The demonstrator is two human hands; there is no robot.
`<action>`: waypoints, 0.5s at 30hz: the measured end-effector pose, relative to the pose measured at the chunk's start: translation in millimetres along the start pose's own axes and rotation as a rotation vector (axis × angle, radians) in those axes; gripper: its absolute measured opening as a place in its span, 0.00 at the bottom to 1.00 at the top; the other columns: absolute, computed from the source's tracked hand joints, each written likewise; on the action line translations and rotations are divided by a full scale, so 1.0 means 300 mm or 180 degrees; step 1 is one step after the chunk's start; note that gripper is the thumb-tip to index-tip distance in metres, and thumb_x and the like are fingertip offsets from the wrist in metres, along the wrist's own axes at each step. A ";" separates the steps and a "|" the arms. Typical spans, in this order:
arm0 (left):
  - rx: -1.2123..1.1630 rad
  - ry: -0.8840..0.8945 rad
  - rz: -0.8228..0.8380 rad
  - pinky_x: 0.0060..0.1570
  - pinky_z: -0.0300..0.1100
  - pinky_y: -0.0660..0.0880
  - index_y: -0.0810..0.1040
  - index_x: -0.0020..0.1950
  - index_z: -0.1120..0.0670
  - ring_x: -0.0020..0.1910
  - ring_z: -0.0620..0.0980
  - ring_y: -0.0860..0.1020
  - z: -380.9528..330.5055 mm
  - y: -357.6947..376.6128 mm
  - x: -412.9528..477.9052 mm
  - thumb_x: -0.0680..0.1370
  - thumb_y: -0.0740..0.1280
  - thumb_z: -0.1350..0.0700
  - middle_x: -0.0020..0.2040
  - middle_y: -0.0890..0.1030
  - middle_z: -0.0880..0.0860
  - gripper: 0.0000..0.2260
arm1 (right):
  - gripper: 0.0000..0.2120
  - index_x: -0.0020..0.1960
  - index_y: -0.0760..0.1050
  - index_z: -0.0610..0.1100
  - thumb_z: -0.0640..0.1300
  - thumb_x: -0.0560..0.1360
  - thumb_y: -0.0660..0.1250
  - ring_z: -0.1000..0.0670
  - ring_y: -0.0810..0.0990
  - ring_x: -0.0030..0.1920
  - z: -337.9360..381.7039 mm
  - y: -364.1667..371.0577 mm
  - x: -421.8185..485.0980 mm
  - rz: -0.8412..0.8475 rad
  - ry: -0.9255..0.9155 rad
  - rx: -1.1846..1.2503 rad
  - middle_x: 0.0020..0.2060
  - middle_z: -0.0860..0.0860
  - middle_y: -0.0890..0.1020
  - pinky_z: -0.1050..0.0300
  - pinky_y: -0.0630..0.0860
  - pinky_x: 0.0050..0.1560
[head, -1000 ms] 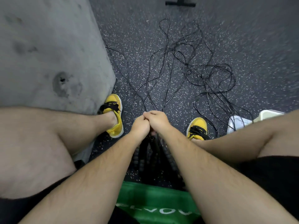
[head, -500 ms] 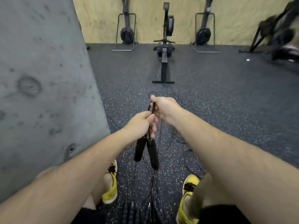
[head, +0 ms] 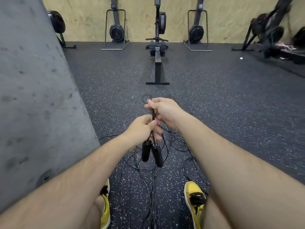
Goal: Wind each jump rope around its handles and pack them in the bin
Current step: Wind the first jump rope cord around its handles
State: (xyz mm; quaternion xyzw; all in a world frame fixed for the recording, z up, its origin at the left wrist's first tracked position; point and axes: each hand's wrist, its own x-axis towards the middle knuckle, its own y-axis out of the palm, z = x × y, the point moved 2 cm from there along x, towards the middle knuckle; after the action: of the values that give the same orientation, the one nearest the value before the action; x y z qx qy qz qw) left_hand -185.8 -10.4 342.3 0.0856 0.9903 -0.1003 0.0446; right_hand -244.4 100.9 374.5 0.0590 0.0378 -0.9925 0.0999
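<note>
Seated person's view, near to far. At 6 o'clock, two yellow shoes [head: 195, 199] with black laces rest on the speckled black rubber floor [head: 231, 113]; the left shoe is partly hidden behind the left forearm. No brand mark, label or other writing can be read anywhere in view. Between and beyond the shoes, loose jump-rope cords [head: 143, 184] lie in tangled loops on the floor, running from 6 o'clock toward the centre.

At the centre, both hands are raised above the floor and hold one jump rope. The left hand [head: 142, 128] is closed, thumb and fingers pinching the two cord ends just above the two black handles [head: 151, 154], which hang side by side below it, touching or nearly so. The right hand [head: 163, 108], just beyond at 12 o'clock of the left, is also closed, its fingers curled round the thin cord [head: 153, 115] stretched between the two hands.

At 9 o'clock stands a grey concrete pillar [head: 33, 96]. At 12 o'clock a rowing machine [head: 158, 52] lies lengthwise on the floor, flanked by further upright rowing machines [head: 116, 30] against a plywood wall [head: 178, 17]. At 2 o'clock, more equipment is blurred.
</note>
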 end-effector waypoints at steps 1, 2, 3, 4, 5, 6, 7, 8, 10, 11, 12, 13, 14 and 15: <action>0.0016 -0.0051 0.0009 0.54 0.60 0.80 0.75 0.55 0.59 0.40 0.56 0.84 0.011 -0.001 0.014 0.86 0.57 0.59 0.40 0.83 0.54 0.08 | 0.08 0.57 0.78 0.44 0.45 0.81 0.66 0.54 0.71 0.31 -0.005 0.009 0.012 -0.0078 0.0007 -0.0097 0.54 0.52 0.85 0.60 0.66 0.26; 0.0017 -0.0097 -0.0002 0.54 0.60 0.79 0.75 0.54 0.59 0.41 0.56 0.84 0.024 -0.007 0.030 0.86 0.58 0.59 0.40 0.83 0.54 0.08 | 0.07 0.57 0.78 0.44 0.44 0.81 0.65 0.56 0.72 0.31 -0.007 0.020 0.022 -0.0169 -0.0044 -0.0202 0.53 0.52 0.85 0.61 0.66 0.25; 0.0027 -0.0128 -0.0039 0.54 0.60 0.79 0.76 0.54 0.60 0.42 0.55 0.84 0.035 -0.016 0.045 0.85 0.59 0.59 0.41 0.83 0.55 0.07 | 0.07 0.57 0.78 0.45 0.43 0.81 0.65 0.56 0.74 0.34 -0.009 0.027 0.029 -0.0255 -0.0128 -0.0308 0.53 0.51 0.85 0.61 0.68 0.27; 0.0093 -0.0142 -0.0076 0.54 0.59 0.79 0.76 0.53 0.60 0.42 0.54 0.84 0.045 -0.027 0.057 0.85 0.61 0.60 0.42 0.83 0.55 0.07 | 0.06 0.56 0.79 0.46 0.42 0.81 0.66 0.56 0.75 0.37 -0.013 0.032 0.034 -0.0334 -0.0202 -0.0387 0.51 0.51 0.84 0.60 0.70 0.31; 0.0210 -0.0142 -0.0096 0.53 0.58 0.80 0.77 0.53 0.61 0.42 0.53 0.83 0.054 -0.039 0.068 0.84 0.63 0.60 0.42 0.83 0.56 0.06 | 0.05 0.55 0.79 0.47 0.42 0.80 0.66 0.55 0.76 0.38 -0.019 0.036 0.037 -0.0401 -0.0237 -0.0408 0.49 0.51 0.83 0.59 0.71 0.34; 0.0336 -0.0143 -0.0087 0.52 0.57 0.80 0.78 0.52 0.62 0.41 0.52 0.83 0.064 -0.051 0.077 0.83 0.65 0.60 0.42 0.83 0.56 0.05 | 0.04 0.53 0.78 0.49 0.42 0.80 0.66 0.54 0.76 0.39 -0.027 0.039 0.034 -0.0449 -0.0238 -0.0388 0.48 0.50 0.82 0.57 0.73 0.37; 0.0437 -0.0161 -0.0042 0.52 0.54 0.80 0.80 0.52 0.61 0.40 0.50 0.82 0.072 -0.059 0.082 0.82 0.66 0.61 0.41 0.83 0.55 0.04 | 0.04 0.51 0.78 0.49 0.42 0.80 0.66 0.53 0.76 0.39 -0.036 0.039 0.028 -0.0493 -0.0218 -0.0358 0.48 0.49 0.81 0.55 0.75 0.38; 0.0539 -0.0207 0.0019 0.52 0.51 0.81 0.81 0.53 0.59 0.39 0.48 0.82 0.082 -0.064 0.084 0.81 0.67 0.62 0.41 0.83 0.54 0.03 | 0.03 0.51 0.78 0.49 0.42 0.80 0.66 0.52 0.76 0.40 -0.044 0.039 0.019 -0.0537 -0.0193 -0.0319 0.48 0.48 0.81 0.53 0.78 0.39; 0.0738 -0.0261 0.0121 0.53 0.47 0.80 0.82 0.53 0.55 0.39 0.46 0.83 0.096 -0.069 0.088 0.81 0.67 0.61 0.41 0.85 0.51 0.04 | 0.04 0.53 0.78 0.47 0.42 0.80 0.66 0.51 0.77 0.40 -0.050 0.033 0.006 -0.0624 -0.0202 -0.0293 0.48 0.48 0.80 0.50 0.80 0.43; 0.0864 -0.0244 0.0139 0.54 0.46 0.79 0.82 0.53 0.53 0.42 0.47 0.84 0.096 -0.069 0.085 0.82 0.67 0.59 0.41 0.86 0.49 0.05 | 0.05 0.54 0.79 0.46 0.41 0.80 0.66 0.51 0.77 0.39 -0.051 0.029 0.003 -0.0662 -0.0240 -0.0276 0.48 0.48 0.81 0.50 0.81 0.44; 0.0998 -0.0196 0.0132 0.55 0.46 0.78 0.82 0.53 0.51 0.45 0.48 0.84 0.093 -0.068 0.080 0.82 0.67 0.57 0.42 0.86 0.47 0.05 | 0.05 0.55 0.79 0.45 0.41 0.80 0.66 0.51 0.77 0.39 -0.048 0.026 0.001 -0.0683 -0.0296 -0.0242 0.48 0.47 0.81 0.52 0.80 0.44; 0.1090 -0.0143 0.0103 0.54 0.44 0.77 0.82 0.52 0.51 0.48 0.49 0.84 0.089 -0.069 0.076 0.83 0.66 0.55 0.43 0.87 0.47 0.05 | 0.05 0.54 0.80 0.45 0.40 0.80 0.67 0.51 0.78 0.39 -0.044 0.023 0.003 -0.0676 -0.0369 -0.0206 0.48 0.47 0.82 0.54 0.80 0.43; 0.1078 -0.0099 0.0074 0.52 0.42 0.77 0.82 0.51 0.52 0.48 0.49 0.84 0.084 -0.069 0.073 0.83 0.65 0.55 0.43 0.87 0.47 0.06 | 0.05 0.54 0.80 0.45 0.40 0.79 0.67 0.52 0.78 0.40 -0.037 0.023 0.005 -0.0623 -0.0437 -0.0184 0.48 0.47 0.83 0.56 0.80 0.41; 0.0986 -0.0076 0.0055 0.48 0.38 0.77 0.81 0.51 0.54 0.45 0.47 0.85 0.075 -0.070 0.066 0.84 0.64 0.56 0.43 0.87 0.49 0.06 | 0.05 0.54 0.81 0.45 0.40 0.79 0.68 0.52 0.79 0.41 -0.031 0.025 0.009 -0.0533 -0.0484 -0.0203 0.48 0.47 0.83 0.58 0.79 0.40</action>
State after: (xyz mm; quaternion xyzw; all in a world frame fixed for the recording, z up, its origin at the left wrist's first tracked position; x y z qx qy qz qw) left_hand -207.3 -32.1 322.2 0.0987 0.9616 -0.2524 0.0435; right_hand -244.6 93.7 364.3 -0.0229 0.0664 -0.9973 0.0210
